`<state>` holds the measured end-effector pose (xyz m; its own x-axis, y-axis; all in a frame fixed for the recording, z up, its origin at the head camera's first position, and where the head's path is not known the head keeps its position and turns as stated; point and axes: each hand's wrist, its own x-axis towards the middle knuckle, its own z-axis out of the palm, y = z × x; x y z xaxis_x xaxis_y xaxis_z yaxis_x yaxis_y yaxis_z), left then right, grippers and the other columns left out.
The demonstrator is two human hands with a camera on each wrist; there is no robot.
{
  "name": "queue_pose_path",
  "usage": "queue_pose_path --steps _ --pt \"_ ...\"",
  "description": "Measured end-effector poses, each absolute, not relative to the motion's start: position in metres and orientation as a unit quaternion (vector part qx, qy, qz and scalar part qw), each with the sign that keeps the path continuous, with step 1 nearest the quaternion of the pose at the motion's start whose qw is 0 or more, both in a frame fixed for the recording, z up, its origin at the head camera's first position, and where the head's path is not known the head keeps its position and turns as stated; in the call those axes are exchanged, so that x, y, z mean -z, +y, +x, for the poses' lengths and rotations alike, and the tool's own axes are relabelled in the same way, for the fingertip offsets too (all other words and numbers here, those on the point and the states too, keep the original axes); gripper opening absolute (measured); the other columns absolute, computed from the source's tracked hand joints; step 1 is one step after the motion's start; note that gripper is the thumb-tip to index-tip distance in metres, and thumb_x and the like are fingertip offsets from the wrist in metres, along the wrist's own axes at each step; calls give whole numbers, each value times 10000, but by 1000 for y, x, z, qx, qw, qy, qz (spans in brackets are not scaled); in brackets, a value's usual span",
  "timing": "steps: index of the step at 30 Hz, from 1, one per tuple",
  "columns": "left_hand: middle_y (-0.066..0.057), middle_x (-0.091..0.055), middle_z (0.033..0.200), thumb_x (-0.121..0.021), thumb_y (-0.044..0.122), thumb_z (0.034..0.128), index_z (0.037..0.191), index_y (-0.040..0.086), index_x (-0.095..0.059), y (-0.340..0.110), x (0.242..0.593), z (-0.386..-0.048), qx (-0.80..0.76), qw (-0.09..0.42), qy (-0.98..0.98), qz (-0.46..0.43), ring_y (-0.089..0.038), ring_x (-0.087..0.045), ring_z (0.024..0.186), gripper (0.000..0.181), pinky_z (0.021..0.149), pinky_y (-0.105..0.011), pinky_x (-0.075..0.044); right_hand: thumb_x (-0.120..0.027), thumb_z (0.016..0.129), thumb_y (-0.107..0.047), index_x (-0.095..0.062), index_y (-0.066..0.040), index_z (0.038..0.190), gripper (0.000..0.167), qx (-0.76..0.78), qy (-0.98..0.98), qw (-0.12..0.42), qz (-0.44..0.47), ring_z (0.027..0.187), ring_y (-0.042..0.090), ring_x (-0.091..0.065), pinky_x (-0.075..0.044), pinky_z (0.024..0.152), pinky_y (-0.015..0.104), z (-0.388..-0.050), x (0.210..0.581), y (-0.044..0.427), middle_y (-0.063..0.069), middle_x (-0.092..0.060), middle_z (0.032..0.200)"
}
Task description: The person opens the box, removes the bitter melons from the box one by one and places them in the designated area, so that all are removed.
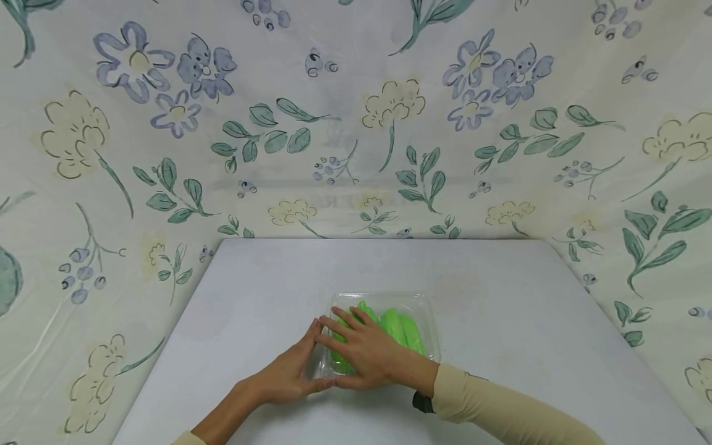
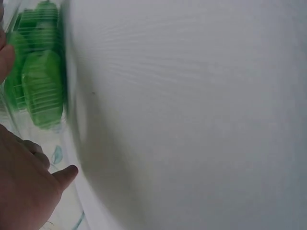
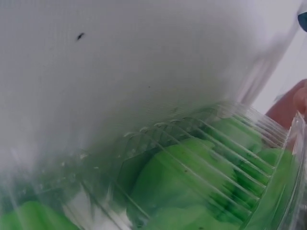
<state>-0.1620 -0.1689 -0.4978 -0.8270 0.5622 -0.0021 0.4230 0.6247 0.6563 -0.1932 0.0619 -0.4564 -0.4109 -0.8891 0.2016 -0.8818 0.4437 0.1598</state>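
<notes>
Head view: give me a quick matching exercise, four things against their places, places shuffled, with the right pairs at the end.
Things
1. left hand
2. green pieces
3. right hand
4. floral sheet

Places
A. behind the white table
B. spread above some of the contents, partly hiding them
C. at the left edge of the clear container, as the camera sees it
D. inside the clear container

Right pairs: 1-C; 2-D; 3-B; 4-A
</notes>
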Motion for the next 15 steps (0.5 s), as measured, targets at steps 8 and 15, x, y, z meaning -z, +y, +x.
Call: queue_pose_path --steps 8,15 --pt "-148 72 1626 -615 638 873 1568 85 79 -174 483 -160 -295 107 908 278 -271 1 1477 1127 1135 -535 -210 -370 893 -774 -258 -220 1575 886 25 -846 100 523 1486 314 -79 -197 1136 572 -194 452 62 75 -172 1625" --pt "-128 47 1625 -688 559 859 1574 103 79 -175 460 -161 -279 89 914 281 -281 -44 1479 1144 1130 -529 -230 -422 871 -780 -295 -269 1560 867 10 -866 78 494 1487 309 -89 -179 1143 568 -192 434 80 57 -169 1629"
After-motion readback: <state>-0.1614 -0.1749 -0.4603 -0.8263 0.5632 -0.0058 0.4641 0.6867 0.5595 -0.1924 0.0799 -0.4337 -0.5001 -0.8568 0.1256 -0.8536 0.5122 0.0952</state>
